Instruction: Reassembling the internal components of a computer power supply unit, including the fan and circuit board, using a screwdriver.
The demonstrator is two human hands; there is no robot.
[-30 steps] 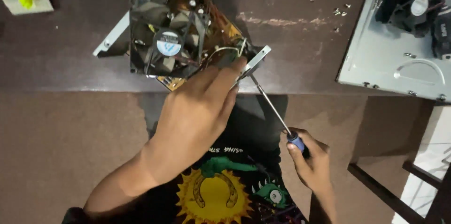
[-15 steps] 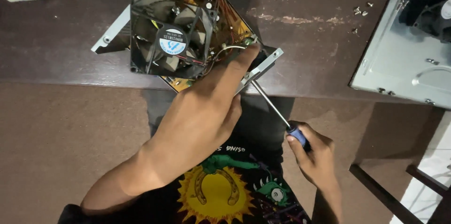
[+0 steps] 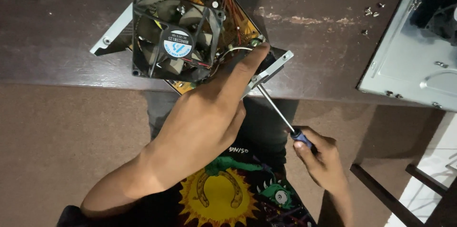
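Left hand point(image 3: 209, 122) clamped on power-supply board point(image 3: 238, 27) at table point(image 3: 57, 55) edge, fan point(image 3: 173, 36) at its eleven o'clock; right hand point(image 3: 321, 158) fisted round screwdriver point(image 3: 278, 112), tip at metal bracket point(image 3: 271, 67).

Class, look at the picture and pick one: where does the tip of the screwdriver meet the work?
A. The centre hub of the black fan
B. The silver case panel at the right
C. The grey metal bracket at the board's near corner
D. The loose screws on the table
C: the screwdriver, held in the right hand, runs up to the grey metal bracket, which the left hand steadies.
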